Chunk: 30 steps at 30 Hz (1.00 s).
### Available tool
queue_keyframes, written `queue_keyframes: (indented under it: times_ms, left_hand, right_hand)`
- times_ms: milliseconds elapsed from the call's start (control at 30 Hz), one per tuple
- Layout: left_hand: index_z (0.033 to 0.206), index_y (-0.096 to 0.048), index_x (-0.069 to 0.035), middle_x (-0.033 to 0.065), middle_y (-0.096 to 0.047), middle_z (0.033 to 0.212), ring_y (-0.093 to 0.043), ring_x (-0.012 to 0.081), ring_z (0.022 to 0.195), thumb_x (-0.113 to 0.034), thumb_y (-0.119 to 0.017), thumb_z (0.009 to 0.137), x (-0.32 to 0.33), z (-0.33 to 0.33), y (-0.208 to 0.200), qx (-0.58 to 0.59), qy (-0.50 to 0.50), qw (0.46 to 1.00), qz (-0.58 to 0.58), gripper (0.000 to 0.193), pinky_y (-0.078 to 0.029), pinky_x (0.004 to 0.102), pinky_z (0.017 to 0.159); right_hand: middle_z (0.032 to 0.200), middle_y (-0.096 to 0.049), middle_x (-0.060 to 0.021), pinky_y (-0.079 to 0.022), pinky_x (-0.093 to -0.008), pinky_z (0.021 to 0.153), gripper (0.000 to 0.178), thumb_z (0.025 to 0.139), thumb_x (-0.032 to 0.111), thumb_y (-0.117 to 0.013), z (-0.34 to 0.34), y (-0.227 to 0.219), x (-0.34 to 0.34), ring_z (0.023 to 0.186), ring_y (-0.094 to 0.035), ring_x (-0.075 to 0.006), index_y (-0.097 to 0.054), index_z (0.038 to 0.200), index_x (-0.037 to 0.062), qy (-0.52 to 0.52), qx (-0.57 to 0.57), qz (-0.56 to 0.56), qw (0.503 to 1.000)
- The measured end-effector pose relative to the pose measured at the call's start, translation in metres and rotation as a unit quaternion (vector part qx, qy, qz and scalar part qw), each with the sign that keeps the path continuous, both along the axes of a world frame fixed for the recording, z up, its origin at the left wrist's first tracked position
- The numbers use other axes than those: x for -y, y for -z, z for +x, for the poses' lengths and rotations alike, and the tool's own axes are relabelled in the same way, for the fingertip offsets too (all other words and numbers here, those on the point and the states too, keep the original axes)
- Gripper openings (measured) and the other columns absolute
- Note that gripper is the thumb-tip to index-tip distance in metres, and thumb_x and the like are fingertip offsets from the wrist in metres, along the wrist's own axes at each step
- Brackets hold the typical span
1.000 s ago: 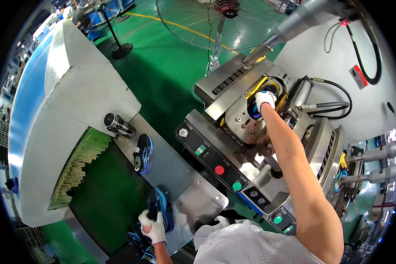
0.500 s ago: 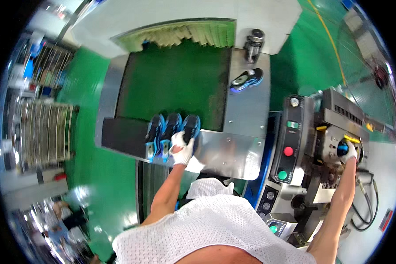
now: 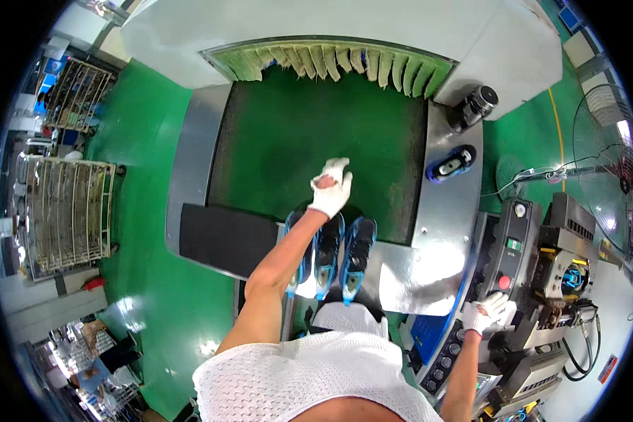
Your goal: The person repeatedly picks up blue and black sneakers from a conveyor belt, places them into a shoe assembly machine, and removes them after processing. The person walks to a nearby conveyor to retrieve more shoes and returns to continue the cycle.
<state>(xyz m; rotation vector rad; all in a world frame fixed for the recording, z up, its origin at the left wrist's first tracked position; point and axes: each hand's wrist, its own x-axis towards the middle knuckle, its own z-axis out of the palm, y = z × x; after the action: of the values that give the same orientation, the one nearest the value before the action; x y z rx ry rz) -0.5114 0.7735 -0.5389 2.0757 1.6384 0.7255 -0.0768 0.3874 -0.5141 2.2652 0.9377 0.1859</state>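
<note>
My left hand, in a white glove, reaches over the green conveyor belt with its fingers spread and nothing in them. Below it, three black and blue shoes stand side by side at the belt's near end: the left shoe is partly behind my forearm, beside a middle shoe and a right shoe. My right hand, also gloved, is over the control panel, just below its red button, fingers stretched out. Whether it touches the panel is unclear. Something black and blue sits in the machine's round opening.
Another shoe lies on the metal ledge right of the belt, near a dark lidded bottle. Hanging strips cover the tunnel mouth. A black pad lies at front left. Racks stand at far left, a fan at right.
My left hand has let go of the right shoe and moved forward over the belt. My right hand has come out of the machine's opening to the control panel. The view has shifted.
</note>
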Motion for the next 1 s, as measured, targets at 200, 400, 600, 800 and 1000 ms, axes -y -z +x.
queue_keyframes:
  times_ms: [200, 400, 600, 800, 1000]
  left_hand:
    - [0.129, -0.059, -0.010, 0.0193, -0.060, 0.127, -0.062, 0.0391, 0.111, -0.010, -0.056, 0.090, -0.195, -0.055, 0.079, -0.077, 0.009, 0.996, 0.035, 0.039, -0.051, 0.0487, 0.093]
    - [0.134, -0.058, -0.008, 0.0262, -0.057, 0.133, -0.063, 0.0393, 0.115, -0.032, -0.055, 0.092, -0.386, -0.124, 0.068, -0.259, -0.194, 0.946, -0.030, 0.048, -0.053, 0.0491, 0.094]
    - [0.136, -0.061, -0.008, 0.0183, -0.059, 0.140, -0.053, 0.0383, 0.132, -0.051, -0.054, 0.093, -0.543, -0.189, 0.099, -0.318, -0.084, 0.938, 0.108, 0.061, -0.037, 0.0528, 0.112]
    - [0.139, -0.058, -0.009, 0.0189, -0.056, 0.143, -0.048, 0.0378, 0.137, -0.052, -0.053, 0.094, -0.570, -0.240, 0.139, -0.514, -0.040, 0.857, -0.017, 0.063, -0.032, 0.0547, 0.115]
    - [0.135, -0.059, -0.007, 0.0213, -0.056, 0.141, -0.056, 0.0412, 0.125, -0.041, -0.053, 0.097, -0.415, -0.201, 0.115, -0.324, -0.099, 0.914, 0.222, 0.050, -0.043, 0.0529, 0.104]
  right_hand:
    - [0.157, -0.029, -0.0259, -0.026, -0.0507, 0.118, 0.101, 0.080, 0.053, -0.070, -0.027, -0.028, 0.003, 0.148, -0.025, -0.0419, -0.027, 0.153, -0.0026, 0.004, -0.110, 0.197, 0.974]
    - [0.138, -0.055, -0.0274, -0.035, -0.0488, 0.111, 0.074, 0.087, 0.047, -0.066, -0.119, -0.031, 0.042, 0.132, -0.049, -0.0409, -0.052, 0.137, -0.0051, 0.301, -0.188, -0.129, 0.926]
    - [0.148, -0.047, -0.0267, -0.033, -0.0401, 0.118, 0.094, 0.076, 0.043, -0.075, -0.170, -0.046, 0.076, 0.140, -0.044, -0.0389, -0.039, 0.149, -0.0037, 0.399, -0.196, -0.051, 0.894]
    - [0.130, -0.063, -0.0220, -0.047, -0.0389, 0.104, 0.081, 0.079, 0.041, -0.076, -0.178, -0.050, 0.094, 0.118, -0.062, -0.0350, -0.049, 0.144, 0.0009, 0.414, -0.256, 0.013, 0.873]
    - [0.133, -0.062, -0.0205, -0.044, -0.0376, 0.106, 0.071, 0.082, 0.026, -0.076, -0.209, -0.043, 0.004, 0.124, -0.059, -0.0277, -0.051, 0.143, -0.0005, 0.425, -0.326, 0.121, 0.836]
